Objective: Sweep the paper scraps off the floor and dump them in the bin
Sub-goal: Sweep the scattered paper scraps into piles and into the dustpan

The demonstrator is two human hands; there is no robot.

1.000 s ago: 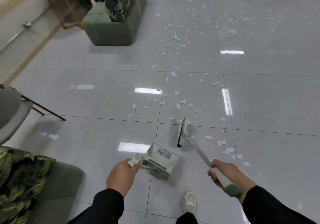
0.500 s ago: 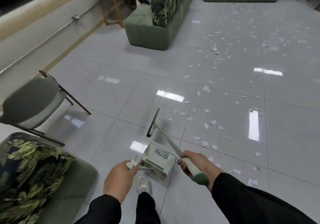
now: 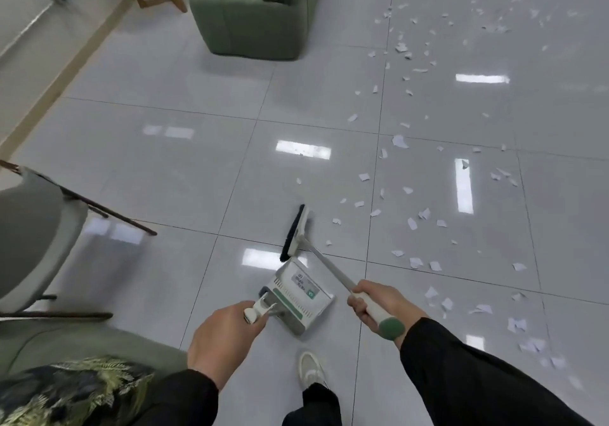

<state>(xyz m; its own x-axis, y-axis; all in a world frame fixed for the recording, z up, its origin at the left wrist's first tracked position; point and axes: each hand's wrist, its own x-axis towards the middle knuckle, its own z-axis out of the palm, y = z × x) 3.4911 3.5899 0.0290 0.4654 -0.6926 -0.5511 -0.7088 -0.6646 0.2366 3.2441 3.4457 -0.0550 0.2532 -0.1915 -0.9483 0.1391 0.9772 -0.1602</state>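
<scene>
Paper scraps point(image 3: 412, 223), light and flighty, suit brushing; right hand point(image 3: 379, 303) grips broom point(image 3: 316, 254), left hand point(image 3: 224, 336) grips dustpan point(image 3: 296, 293).

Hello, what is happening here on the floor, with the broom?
A person is sweeping. The right hand grips the broom, its head on the tiles just ahead of the dustpan, which the left hand holds by its handle. Paper scraps lie scattered to the right of the broom. No bin is in view.
</scene>
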